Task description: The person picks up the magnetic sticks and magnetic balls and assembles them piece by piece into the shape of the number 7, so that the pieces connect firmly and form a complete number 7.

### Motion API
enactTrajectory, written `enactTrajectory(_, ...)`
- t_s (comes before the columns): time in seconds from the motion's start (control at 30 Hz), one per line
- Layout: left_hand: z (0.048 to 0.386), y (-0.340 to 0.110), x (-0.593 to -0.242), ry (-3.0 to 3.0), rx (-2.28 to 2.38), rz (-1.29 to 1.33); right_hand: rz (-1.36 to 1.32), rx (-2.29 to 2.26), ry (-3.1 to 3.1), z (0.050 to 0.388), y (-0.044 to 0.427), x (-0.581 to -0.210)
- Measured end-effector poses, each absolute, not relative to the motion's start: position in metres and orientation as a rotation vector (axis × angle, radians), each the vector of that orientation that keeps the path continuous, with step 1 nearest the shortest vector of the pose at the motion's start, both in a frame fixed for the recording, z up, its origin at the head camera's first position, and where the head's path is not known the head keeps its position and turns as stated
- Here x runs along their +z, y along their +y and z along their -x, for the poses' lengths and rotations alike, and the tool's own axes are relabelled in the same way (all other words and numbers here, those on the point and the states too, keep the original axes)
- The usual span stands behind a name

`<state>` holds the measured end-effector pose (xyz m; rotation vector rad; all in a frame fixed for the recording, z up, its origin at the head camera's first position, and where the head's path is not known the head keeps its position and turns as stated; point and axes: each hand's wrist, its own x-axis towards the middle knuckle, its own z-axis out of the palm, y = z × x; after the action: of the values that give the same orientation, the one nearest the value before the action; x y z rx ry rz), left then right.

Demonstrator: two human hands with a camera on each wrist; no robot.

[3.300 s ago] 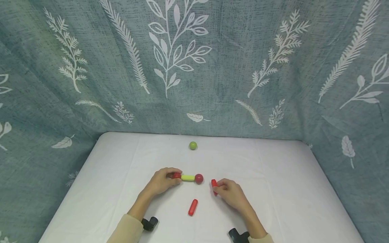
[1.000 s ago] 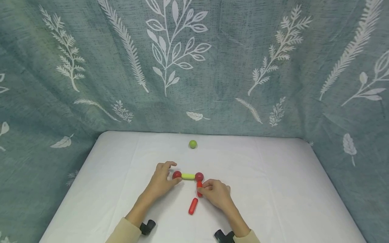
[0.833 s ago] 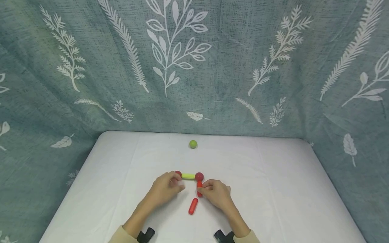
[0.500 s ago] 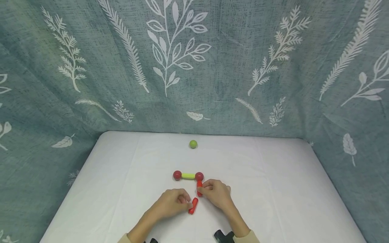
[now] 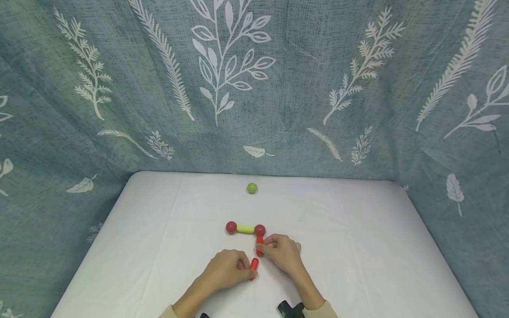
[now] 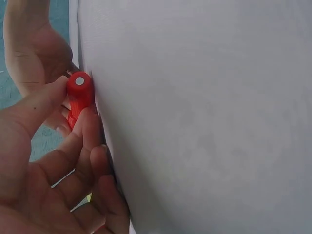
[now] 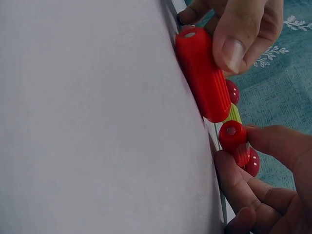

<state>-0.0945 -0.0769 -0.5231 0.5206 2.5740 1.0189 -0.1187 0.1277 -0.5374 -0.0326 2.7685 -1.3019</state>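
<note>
My left hand (image 5: pixel 227 270) pinches a loose red magnetic rod (image 5: pixel 254 263) between thumb and fingers, low over the table. A round metal spot shows on the end of that rod (image 6: pixel 80 84) in the left wrist view. With thumb and fingertips my right hand (image 5: pixel 283 253) pinches a second red magnetic rod (image 5: pixel 260 241), whose far end meets a dark red ball (image 5: pixel 260 230). From this ball a yellow-green rod (image 5: pixel 245 229) runs left to another dark red ball (image 5: pixel 231 227). The two red rods are apart, the left one nearer the front.
A green ball (image 5: pixel 252 188) lies near the back edge of the white-covered table (image 5: pixel 342 212). Behind the table hangs a blue-green curtain (image 5: pixel 294 88) with white leaf prints. A black wrist device (image 5: pixel 291 309) sits at my right wrist.
My right hand brought its red rod left to the right-hand dark red ball and stayed there. My left hand left the other dark red ball, moved toward the front and took the loose red rod.
</note>
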Motion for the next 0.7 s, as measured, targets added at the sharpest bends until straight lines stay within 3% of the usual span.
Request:
enactTrajectory(0.4, 0.094, -0.077, -0.522, 2.570, 1.014, -0.502, 0.111, -1.319, 2.760, 0.124, 0.138, -0.537)
enactTrajectory(0.7, 0.095, -0.077, -0.523, 2.544, 1.023, -0.506, 0.645, -1.404, 2.624, 0.147, 0.164, -0.536)
